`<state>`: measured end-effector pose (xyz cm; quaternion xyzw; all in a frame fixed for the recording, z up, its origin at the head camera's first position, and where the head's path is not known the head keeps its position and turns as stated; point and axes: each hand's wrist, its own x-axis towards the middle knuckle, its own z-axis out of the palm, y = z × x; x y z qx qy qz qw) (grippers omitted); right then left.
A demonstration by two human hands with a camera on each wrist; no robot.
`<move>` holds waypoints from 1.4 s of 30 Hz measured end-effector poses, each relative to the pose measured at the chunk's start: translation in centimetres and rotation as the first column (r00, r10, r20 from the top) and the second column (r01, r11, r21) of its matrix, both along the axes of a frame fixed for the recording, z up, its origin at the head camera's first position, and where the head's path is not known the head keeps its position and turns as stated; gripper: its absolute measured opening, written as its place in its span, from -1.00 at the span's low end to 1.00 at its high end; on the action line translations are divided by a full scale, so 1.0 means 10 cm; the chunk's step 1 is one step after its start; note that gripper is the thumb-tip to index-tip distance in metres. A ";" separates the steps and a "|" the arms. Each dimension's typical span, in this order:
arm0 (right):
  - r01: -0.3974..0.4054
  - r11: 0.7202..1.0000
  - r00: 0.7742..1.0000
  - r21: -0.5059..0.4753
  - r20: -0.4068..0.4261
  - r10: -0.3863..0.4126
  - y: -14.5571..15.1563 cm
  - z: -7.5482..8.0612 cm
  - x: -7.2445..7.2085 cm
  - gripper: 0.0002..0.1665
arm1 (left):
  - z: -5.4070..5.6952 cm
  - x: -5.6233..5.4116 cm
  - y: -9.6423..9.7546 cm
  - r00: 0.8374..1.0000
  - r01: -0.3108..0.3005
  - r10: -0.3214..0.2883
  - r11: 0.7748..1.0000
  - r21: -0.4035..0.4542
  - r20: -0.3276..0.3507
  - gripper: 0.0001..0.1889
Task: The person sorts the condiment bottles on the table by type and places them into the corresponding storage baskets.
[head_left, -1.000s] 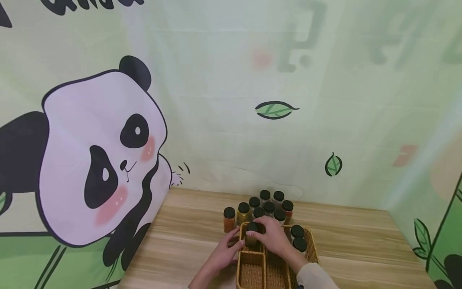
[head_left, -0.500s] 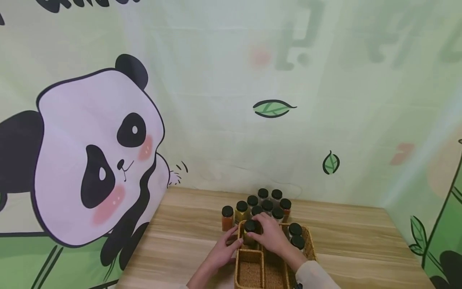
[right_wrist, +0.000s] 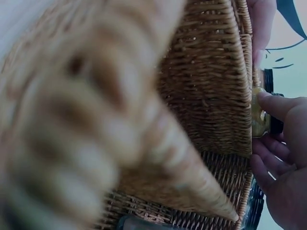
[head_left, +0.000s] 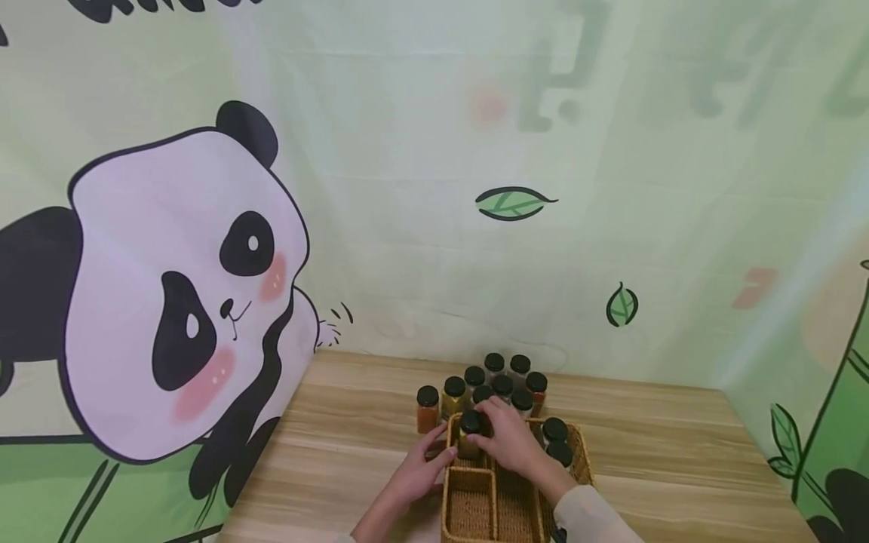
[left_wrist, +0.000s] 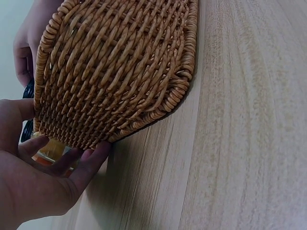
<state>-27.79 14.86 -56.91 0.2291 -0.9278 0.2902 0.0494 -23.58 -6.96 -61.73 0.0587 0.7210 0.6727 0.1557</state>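
In the head view, my right hand [head_left: 512,443] reaches over the wicker basket [head_left: 470,469] and pinches a black-lidded spice jar [head_left: 468,445] at the back left compartment. Seen from the right wrist, this jar [right_wrist: 259,117] has yellowish contents and stands upright against the basket's wall, thumb on one side and fingers below. At the back left corner of the basket, my left hand [head_left: 422,469] holds the rim and outer wall. The left wrist view shows its fingertips [left_wrist: 100,149] against the weave. The jar's base is hidden in the basket.
Several black-lidded jars [head_left: 502,386] stand grouped behind the basket, with an orange-filled jar [head_left: 428,411] at their left end. Two more jars [head_left: 557,445] sit in the basket's right compartment. The wooden table [head_left: 652,452] meets a panda-printed cloth [head_left: 407,188] behind.
The head view has shifted slightly. Both hands, the jar and the basket keep nearly the same places relative to one another.
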 end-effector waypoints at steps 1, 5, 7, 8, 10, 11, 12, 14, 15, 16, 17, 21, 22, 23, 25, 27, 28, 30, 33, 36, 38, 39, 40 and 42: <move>0.001 1.000 1.000 -0.002 0.002 -0.001 0.00 0.00 0.00 -0.53 | 0.01 0.00 0.00 1.000 0.001 -0.001 1.000 0.001 0.002 -0.27; 0.005 1.000 1.000 -0.013 0.006 -0.005 -0.01 0.00 0.00 -0.52 | 0.02 0.01 0.00 1.000 0.007 -0.007 1.000 0.013 0.011 -0.28; 0.011 1.000 1.000 -0.017 0.006 -0.011 0.00 -0.01 0.01 -0.52 | 0.03 0.01 0.00 1.000 0.007 -0.007 1.000 0.019 0.012 -0.28; 0.013 1.000 1.000 -0.017 0.003 -0.013 0.00 -0.01 0.01 -0.52 | 0.03 0.01 0.00 1.000 0.006 -0.007 1.000 0.021 0.012 -0.28; 0.013 1.000 1.000 -0.015 -0.009 -0.013 0.00 -0.02 0.01 -0.53 | 0.03 0.01 0.01 1.000 0.005 -0.005 1.000 0.025 0.011 -0.29; 0.013 1.000 1.000 -0.014 -0.015 -0.013 0.00 -0.02 0.01 -0.52 | 0.02 0.01 0.01 1.000 0.004 -0.004 1.000 0.027 0.011 -0.29; 0.012 1.000 1.000 -0.017 -0.018 -0.013 0.00 -0.03 0.01 -0.52 | 0.02 0.01 0.01 1.000 0.002 -0.003 1.000 0.027 0.010 -0.29; 0.011 1.000 1.000 -0.024 -0.023 -0.011 0.00 -0.03 0.01 -0.52 | 0.01 0.00 0.01 1.000 0.000 0.000 1.000 0.024 0.010 -0.29; 0.009 1.000 1.000 -0.028 -0.026 -0.010 0.00 -0.04 0.00 -0.52 | 0.01 0.00 0.01 1.000 -0.001 0.001 1.000 0.021 0.010 -0.29; 0.008 0.999 1.000 -0.031 -0.028 -0.009 0.00 -0.04 0.00 -0.52 | 0.00 -0.01 0.01 1.000 -0.003 0.002 1.000 0.018 0.010 -0.29; 0.010 0.999 1.000 -0.034 -0.025 -0.011 0.00 -0.05 -0.01 -0.52 | 0.00 -0.01 0.01 1.000 -0.004 0.004 1.000 0.015 0.011 -0.29; 0.018 0.999 0.999 -0.027 -0.026 -0.019 0.00 -0.06 -0.01 -0.51 | -0.01 -0.02 0.00 1.000 -0.007 0.007 1.000 0.001 0.012 -0.28; 0.020 0.999 1.000 -0.030 -0.022 -0.021 0.00 -0.05 -0.01 -0.50 | -0.01 -0.02 0.00 1.000 -0.007 0.007 1.000 -0.002 0.013 -0.28; 0.022 0.999 1.000 -0.031 -0.017 -0.022 0.00 -0.04 0.00 -0.49 | -0.01 -0.02 0.00 1.000 -0.007 0.007 1.000 -0.003 0.014 -0.28; 0.019 0.999 1.000 -0.051 0.002 -0.019 0.01 -0.01 0.02 -0.48 | 0.00 -0.03 0.00 1.000 -0.007 0.007 1.000 -0.010 0.016 -0.29; 0.014 0.997 1.000 -0.079 0.025 -0.012 0.03 0.05 0.04 -0.48 | 0.00 -0.03 0.00 1.000 -0.007 0.007 1.000 -0.011 0.020 -0.29; 0.011 0.996 0.999 -0.090 0.032 -0.008 0.05 0.08 0.06 -0.49 | -0.01 -0.03 0.00 1.000 -0.006 0.006 1.000 -0.009 0.022 -0.28; 0.010 0.993 0.999 -0.117 0.040 -0.005 0.11 0.15 0.07 -0.51 | -0.01 -0.02 0.00 1.000 -0.006 0.006 1.000 -0.004 0.025 -0.28; 0.014 0.986 0.999 -0.164 0.035 -0.009 0.24 0.27 0.04 -0.57 | -0.01 -0.02 0.00 1.000 -0.008 0.007 1.000 0.008 0.025 -0.28; 0.044 0.977 0.999 -0.211 0.022 -0.040 0.43 0.37 -0.07 -0.62 | 0.00 -0.02 0.00 1.000 -0.010 0.010 1.000 0.011 0.019 -0.29; 0.087 0.968 0.996 -0.236 0.026 -0.083 0.56 0.41 -0.16 -0.63 | 0.00 -0.01 0.00 1.000 -0.010 0.010 1.000 0.010 0.016 -0.29; 0.111 0.962 0.994 -0.250 0.030 -0.107 0.63 0.43 -0.22 -0.64 | 0.01 -0.01 0.00 1.000 -0.008 0.008 1.000 0.010 0.016 -0.29; 0.130 0.958 0.991 -0.257 0.035 -0.125 0.70 0.44 -0.26 -0.64 | 0.01 -0.01 0.00 1.000 -0.007 0.006 1.000 0.011 0.016 -0.29; 0.163 0.947 0.987 -0.276 0.057 -0.153 0.81 0.45 -0.35 -0.64 | 0.02 0.00 -0.01 1.000 -0.004 0.004 1.000 0.009 0.017 -0.29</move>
